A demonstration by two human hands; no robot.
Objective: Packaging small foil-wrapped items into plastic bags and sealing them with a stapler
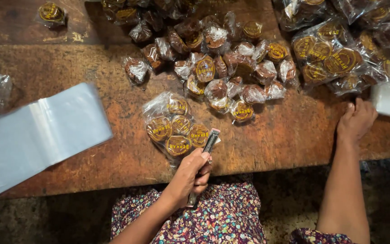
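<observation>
left hand (190, 174) fingers are closed around a slim metal stapler (205, 156), its tip touching the clear bag of 5 wrapped brown cakes (174, 125) near the counter (113, 158) edge. the bag looks light, slippery and crushable; grip its empty film end. right hand (356, 121) rests flat, fingers loosely spread, holding nothing.

The left hand (190, 174) gripped a stapler (205, 156) beside a clear bag of wrapped sweets (172, 125); the right hand (356, 121) rested on the wooden table (290, 135).
</observation>
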